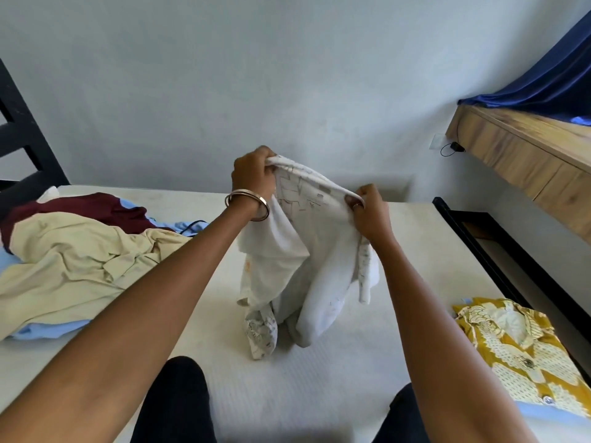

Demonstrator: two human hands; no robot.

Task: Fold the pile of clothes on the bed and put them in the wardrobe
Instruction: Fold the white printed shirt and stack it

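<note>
Nearest the camera, below the grip and toward the person, dark-trousered knees (174, 401) rest on the white mattress (319, 394), which suggests the person is kneeling on the bed to work.

To the right of the grip and nearer the person lies a yellow patterned shirt (524, 353), flat and squared; it looks already folded and set aside. To the left of the grip sprawls the unfolded pile: a cream garment (80, 266) on top, pale blue cloth (44, 329) under it, a maroon piece (92, 207) behind.

At the grip itself, the left hand (252, 179) and the right hand (371, 211) each pinch the top edge of a white printed garment (297, 266), fingers curled tight over the hem, thumbs behind. What kind of garment it is cannot be told. It is held up in the air over the middle of the mattress, probably so that its own weight pulls it straight before folding. Its long axis runs almost vertically from the held edge downward, and its lower end is bunched on the mattress directly beneath the hands. The held edge slopes from the higher left hand down to the right hand. A metal bangle (248, 204) sits on the left wrist.

Beyond the grip stands a plain pale wall (224, 75); far right, a wooden ledge (518, 148) under a blue curtain (543, 87).
</note>
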